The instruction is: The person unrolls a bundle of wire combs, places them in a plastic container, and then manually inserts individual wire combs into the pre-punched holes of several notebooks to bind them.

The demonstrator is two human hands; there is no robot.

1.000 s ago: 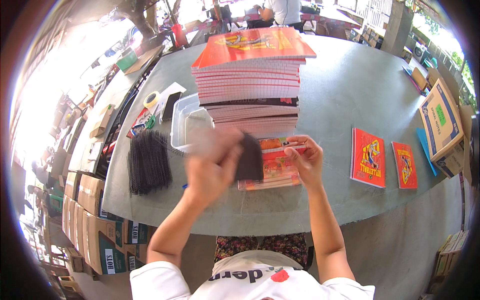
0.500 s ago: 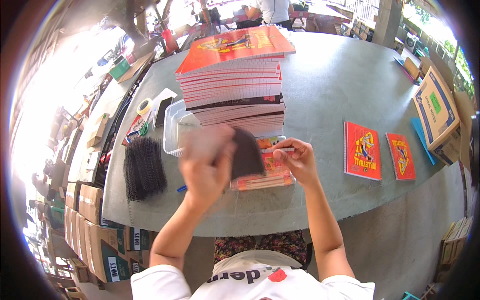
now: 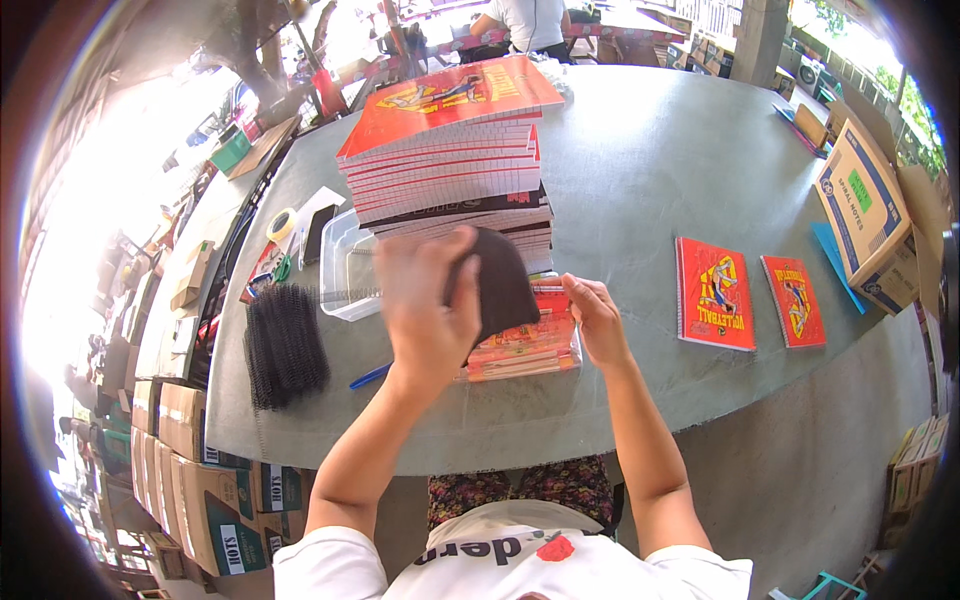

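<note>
My left hand [image 3: 425,310] is closed on a dark, flat piece with a rounded edge [image 3: 503,285]. Its fingers are smeared by motion. A thin wire coil [image 3: 350,295] runs out to the left from behind that hand. At the right end of a thin notebook [image 3: 550,300], my right hand [image 3: 597,312] pinches the edge. The dark piece covers much of this notebook, which lies over a small pile of red-covered notebooks [image 3: 525,362]. Just beyond my hands rises a tall stack of red and black notebooks [image 3: 455,165].
Black binding coils [image 3: 285,345] lie in a bundle at left, near a blue pen [image 3: 370,376]. A clear plastic bin [image 3: 345,255], tape roll [image 3: 282,224] and green-handled scissors [image 3: 283,268] sit behind. Two finished-looking spiral notebooks [image 3: 715,293] and a carton [image 3: 868,215] stand at right.
My left hand has shifted slightly right and down with the dark piece. My right hand stays at the notebook's right end. The whole view has shifted slightly.
</note>
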